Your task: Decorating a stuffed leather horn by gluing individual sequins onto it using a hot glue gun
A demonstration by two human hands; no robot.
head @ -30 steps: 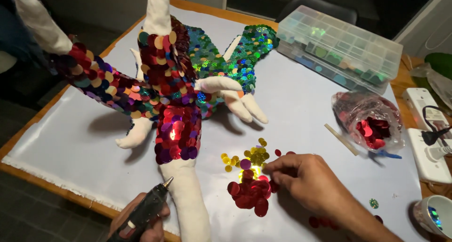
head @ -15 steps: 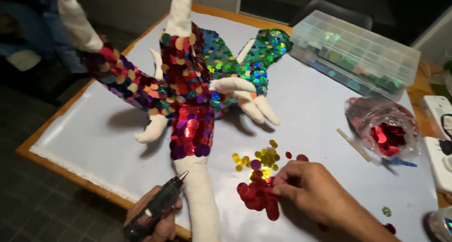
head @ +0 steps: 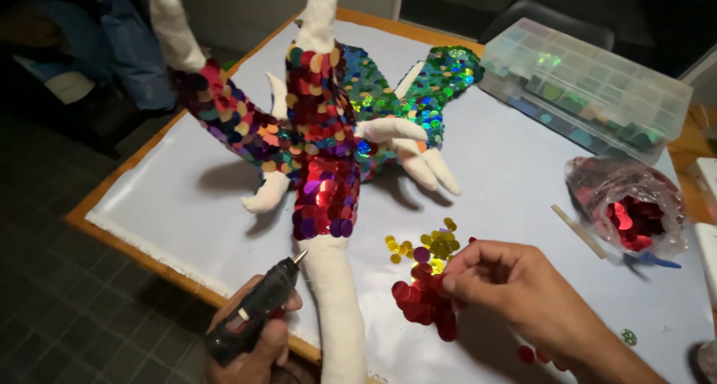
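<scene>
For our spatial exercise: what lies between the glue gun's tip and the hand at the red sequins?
In the head view, the figure's bare white limb lies between glue gun and right hand.

A clear compartment box (head: 590, 85) sits at the white table cover's (head: 515, 167) far right corner; below it lie a sequin bag (head: 627, 208) and a wooden stick (head: 576, 231).

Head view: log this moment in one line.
left hand: holds glue gun | right hand: on red sequins | sequined fabric figure: on table

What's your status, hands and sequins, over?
Left hand grips black glue gun, tip near white limb. Right hand pinching at red sequin pile. Sequined figure lies just ahead; nothing blocking.
</scene>
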